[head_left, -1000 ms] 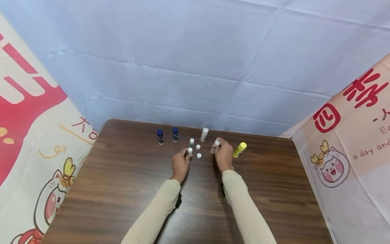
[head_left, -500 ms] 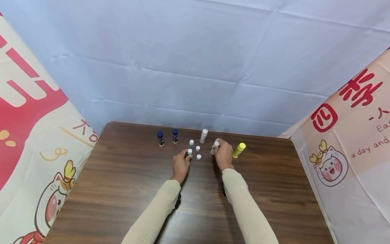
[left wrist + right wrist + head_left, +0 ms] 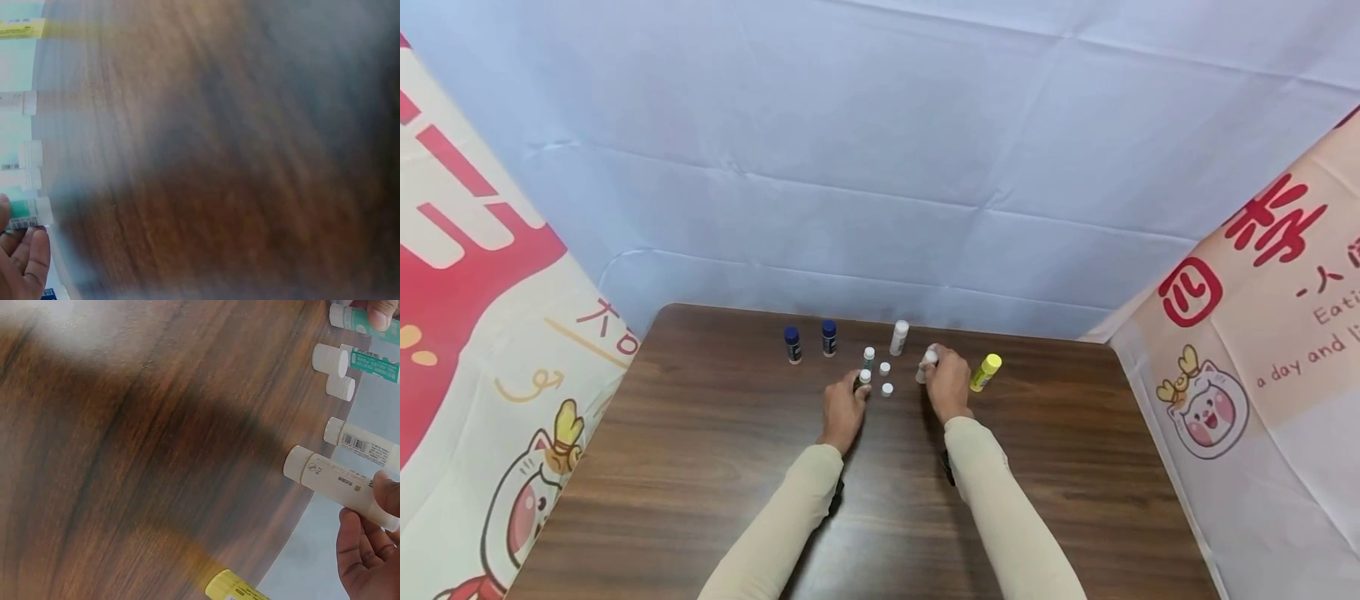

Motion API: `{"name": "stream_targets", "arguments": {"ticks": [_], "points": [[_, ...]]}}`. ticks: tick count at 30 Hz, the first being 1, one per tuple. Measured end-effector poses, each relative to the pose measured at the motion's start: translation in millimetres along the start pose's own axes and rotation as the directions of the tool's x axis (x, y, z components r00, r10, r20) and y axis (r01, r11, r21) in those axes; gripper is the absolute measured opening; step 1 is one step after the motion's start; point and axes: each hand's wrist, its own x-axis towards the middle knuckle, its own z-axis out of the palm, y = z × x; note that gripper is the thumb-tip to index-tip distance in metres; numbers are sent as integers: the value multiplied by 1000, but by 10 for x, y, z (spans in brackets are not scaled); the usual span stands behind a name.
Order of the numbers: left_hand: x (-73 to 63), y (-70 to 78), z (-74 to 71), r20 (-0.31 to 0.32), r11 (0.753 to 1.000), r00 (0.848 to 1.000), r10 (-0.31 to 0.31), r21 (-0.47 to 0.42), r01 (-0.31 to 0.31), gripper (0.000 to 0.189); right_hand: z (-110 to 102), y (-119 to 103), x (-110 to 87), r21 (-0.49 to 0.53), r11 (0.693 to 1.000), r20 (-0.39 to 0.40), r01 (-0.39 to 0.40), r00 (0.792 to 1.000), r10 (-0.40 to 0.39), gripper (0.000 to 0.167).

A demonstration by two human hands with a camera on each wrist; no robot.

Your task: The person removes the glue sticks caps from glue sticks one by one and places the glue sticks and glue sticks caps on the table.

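Observation:
My left hand [image 3: 842,408] grips a green glue stick [image 3: 25,212] with a white top, standing upright on the table. Just behind it stands a second green glue stick [image 3: 868,358]. Two small white caps [image 3: 887,389] sit to the right of these, between my hands. Thumb and fingers of my right hand [image 3: 950,386] hold a white glue stick [image 3: 337,487] near its top end, its base at the tabletop. Another white glue stick [image 3: 898,337] stands farther back, apart from the held one. Right of that hand is a yellow glue stick [image 3: 986,372].
Two blue-capped sticks [image 3: 793,344] stand at the back left of the brown wooden table [image 3: 700,467]. A pale cloth wall [image 3: 850,208] rises behind the table's far edge, and printed cloths [image 3: 1210,408] hang at both sides.
The head view has shifted slightly. Both hands keep their grips on the same glue sticks, and no object has visibly moved on the table.

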Motion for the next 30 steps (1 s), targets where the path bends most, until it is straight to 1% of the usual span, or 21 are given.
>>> {"name": "stream_targets", "arguments": {"ticks": [4,6,9,11,16,22,24,30], "points": [[4,0,0,8,1000,1000,-14,8,14,31,-3,4,0,-12,1000,21,-5,1000,6,20],[7,-9,4,5,1000,1000,-6,17,6,31,-3,8,-1,2,1000,30,-9,1000,9,22],[3,-15,8,5,999,1000,7,36,-8,30,0,18,-8,27,1000,23,-10,1000,10,24],[-1,-18,10,7,999,1000,13,48,-13,30,-6,15,-14,44,999,14,-17,1000,17,27],[8,-13,3,6,999,1000,9,42,-10,30,-51,-36,-24,101,994,-18,-34,999,36,31],[10,-4,-5,24,999,999,21,48,-22,30,-134,-111,-45,181,982,-80,-52,995,68,33],[21,2,-10,34,999,999,15,45,-17,30,-163,-142,-48,197,978,-94,-60,992,80,35],[26,17,-11,41,997,999,-13,72,10,30,-239,-253,-106,249,967,-114,-54,990,84,36]]}}
